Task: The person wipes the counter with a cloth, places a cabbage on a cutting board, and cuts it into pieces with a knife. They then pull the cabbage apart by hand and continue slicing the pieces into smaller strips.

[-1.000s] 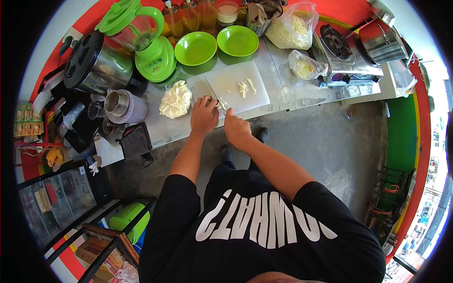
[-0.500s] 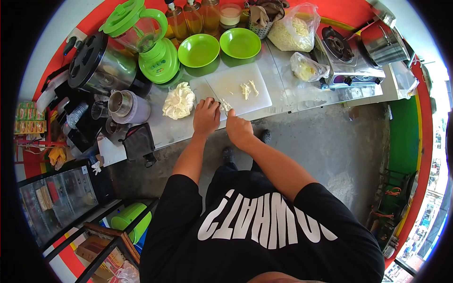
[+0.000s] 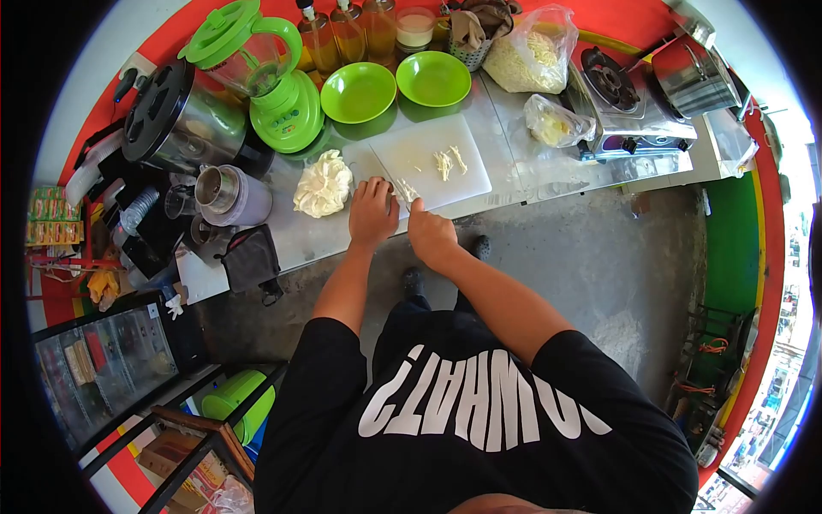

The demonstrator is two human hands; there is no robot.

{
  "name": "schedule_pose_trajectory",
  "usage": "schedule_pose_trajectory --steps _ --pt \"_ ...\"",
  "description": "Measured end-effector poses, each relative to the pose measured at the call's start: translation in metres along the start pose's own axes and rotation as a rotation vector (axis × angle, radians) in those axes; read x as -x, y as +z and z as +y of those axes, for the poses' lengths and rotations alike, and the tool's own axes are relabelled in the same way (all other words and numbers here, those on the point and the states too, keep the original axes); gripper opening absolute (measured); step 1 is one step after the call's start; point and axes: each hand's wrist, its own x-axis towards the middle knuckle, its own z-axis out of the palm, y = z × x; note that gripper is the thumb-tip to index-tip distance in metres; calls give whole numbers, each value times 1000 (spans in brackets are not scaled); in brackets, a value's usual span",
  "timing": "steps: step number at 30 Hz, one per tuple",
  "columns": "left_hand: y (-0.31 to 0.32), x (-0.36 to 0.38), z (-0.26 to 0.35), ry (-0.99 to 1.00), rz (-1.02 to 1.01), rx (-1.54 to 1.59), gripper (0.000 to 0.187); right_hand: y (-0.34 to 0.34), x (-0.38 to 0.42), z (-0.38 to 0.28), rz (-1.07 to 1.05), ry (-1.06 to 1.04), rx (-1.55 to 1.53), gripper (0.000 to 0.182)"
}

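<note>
My right hand [image 3: 432,236] is closed round the handle of a knife. Its blade [image 3: 385,170] slants up and left across the white cutting board [image 3: 475,176]. Just left of the blade, my left hand [image 3: 372,212] presses curled fingers on the board's near edge; whatever lies under them is hidden. Thin whitish strips [image 3: 408,190], apparently shredded mushroom, lie against the blade's right side. More cut strips [image 3: 443,164] sit in a small group on the board's right half. A pale cluster, looking like oyster mushrooms [image 3: 323,184], rests on the counter left of my left hand.
Two green bowls [image 3: 359,92] [image 3: 434,80] stand behind the board, with a green blender [image 3: 285,111] to their left. A bag of pale shreds [image 3: 533,60], a smaller bag [image 3: 558,122] and a gas stove [image 3: 638,128] are at right. A steel-topped cup [image 3: 235,197] stands left.
Both hands and the knife stay almost in place at the board's near edge. The whole view has shifted very slightly left; the cut strips look the same.
</note>
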Motion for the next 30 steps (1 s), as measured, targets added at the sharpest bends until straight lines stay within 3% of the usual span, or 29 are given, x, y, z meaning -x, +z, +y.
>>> schedule_pose_trajectory --steps 9,12,18,23,30 --pt "0 1 0 17 1 36 17 18 -5 8 71 1 17 29" --pt "3 1 -2 -6 -24 -24 17 15 -3 9 49 7 14 23" --pt "5 3 -2 -26 -46 -66 16 17 30 34 -76 53 -98 35" --pt "-1 2 3 18 -72 -52 17 13 20 54 45 182 -185 36" --pt "-1 4 5 112 -88 -93 28 -9 25 36 28 70 -256 40"
